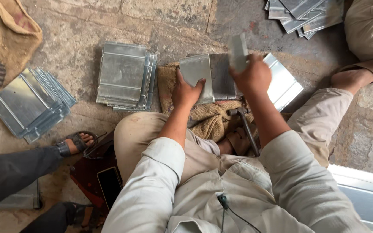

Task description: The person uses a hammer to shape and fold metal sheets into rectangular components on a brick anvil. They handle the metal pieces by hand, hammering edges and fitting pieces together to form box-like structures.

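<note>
My left hand (pixel 185 91) presses down on a bent sheet-metal piece (pixel 196 71) that lies on burlap cloth (pixel 208 121) in front of me. My right hand (pixel 252 77) is raised above it, closed around a small flat metal piece (pixel 238 51) that looks blurred. Under both hands lie more shiny sheet-metal panels (pixel 283 84), spread to the right. A hammer (pixel 243 123) rests on the cloth between my knees, its head near my right wrist.
A stack of folded metal sheets (pixel 124 75) sits to the left, another fanned stack (pixel 29 103) farther left, and more sheets (pixel 301 15) at top right. Another person's sandalled foot (pixel 76 142) and dark trouser leg are at lower left, beside a phone (pixel 110 185). A sack (pixel 5 39) lies top left.
</note>
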